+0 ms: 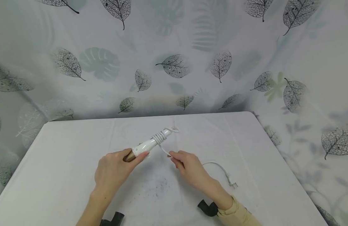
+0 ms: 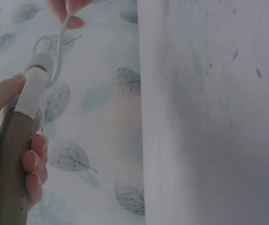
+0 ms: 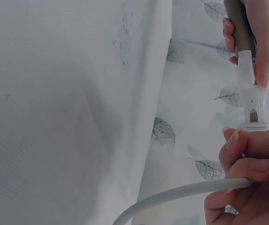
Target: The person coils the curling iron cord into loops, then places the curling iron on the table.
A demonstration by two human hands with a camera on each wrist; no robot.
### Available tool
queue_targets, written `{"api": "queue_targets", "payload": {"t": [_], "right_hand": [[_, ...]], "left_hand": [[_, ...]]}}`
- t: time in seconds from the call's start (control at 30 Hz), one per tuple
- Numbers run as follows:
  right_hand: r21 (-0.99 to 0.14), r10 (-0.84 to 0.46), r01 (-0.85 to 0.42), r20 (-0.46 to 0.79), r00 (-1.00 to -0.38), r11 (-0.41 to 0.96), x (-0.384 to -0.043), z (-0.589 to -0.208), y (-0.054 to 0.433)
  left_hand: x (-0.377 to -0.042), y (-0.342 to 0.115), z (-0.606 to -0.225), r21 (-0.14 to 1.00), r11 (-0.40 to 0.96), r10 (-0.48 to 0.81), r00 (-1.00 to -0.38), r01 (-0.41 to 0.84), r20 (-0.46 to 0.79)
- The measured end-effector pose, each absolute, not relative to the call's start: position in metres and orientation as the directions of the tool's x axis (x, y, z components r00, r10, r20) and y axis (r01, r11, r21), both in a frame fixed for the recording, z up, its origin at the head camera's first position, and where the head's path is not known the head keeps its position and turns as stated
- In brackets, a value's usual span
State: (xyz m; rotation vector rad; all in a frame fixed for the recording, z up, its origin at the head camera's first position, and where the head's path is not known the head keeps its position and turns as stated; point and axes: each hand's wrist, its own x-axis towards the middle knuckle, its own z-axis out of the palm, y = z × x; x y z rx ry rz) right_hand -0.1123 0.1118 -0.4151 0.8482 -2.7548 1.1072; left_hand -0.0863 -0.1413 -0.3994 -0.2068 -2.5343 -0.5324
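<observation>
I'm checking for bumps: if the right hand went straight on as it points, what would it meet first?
Beyond the thin white cord it pinches, the right hand would probably meet the glossy white plastic handle near the wound coils, though depth is unclear.

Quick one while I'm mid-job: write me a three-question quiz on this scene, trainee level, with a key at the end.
1. What does the right hand hold?
a) the plug
b) the white cord
c) the table edge

2. True or false: the fingers of the left hand curl around the brown part of the tool.

3. Fill in the colour: the cord is coiled around the tool's ____ end.

Key:
1. b
2. True
3. White
</observation>
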Motion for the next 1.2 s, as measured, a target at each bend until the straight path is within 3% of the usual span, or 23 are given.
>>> {"api": "queue_targets", "payload": {"t": [0.3,0.4,0.67,0.9,1.07,1.2], "right_hand": [[-0.669,-0.38,-0.438,0.243,-0.892,0.6,-0.111,-0.414,0.109],[-0.663,-0.393,-0.46,0.262,-0.882,0.59,-0.112,-0.413,0.11],[-0.48,-0.568,-0.697,0.409,-0.715,0.533,-0.114,-0.414,0.117],[-0.222,-0.635,-0.814,0.529,-0.563,0.537,-0.113,-0.412,0.121],[-0.14,-0.609,-0.818,0.601,-0.518,0.557,-0.114,-0.41,0.123],[-0.132,-0.556,-0.817,0.67,-0.491,0.562,-0.117,-0.409,0.125]], "left_hand": [[-0.087,-0.145,-0.401,0.34,0.911,0.003,-0.829,0.233,0.559],[-0.087,-0.145,-0.402,0.347,0.913,-0.014,-0.832,0.216,0.555],[-0.086,-0.143,-0.4,0.352,0.922,-0.029,-0.875,0.164,0.484],[-0.085,-0.142,-0.399,0.39,0.918,-0.033,-0.966,0.073,0.257],[-0.085,-0.141,-0.399,0.439,0.898,-0.028,-0.996,0.012,0.083],[-0.084,-0.139,-0.399,0.435,0.9,0.017,-0.999,0.029,0.032]]}}
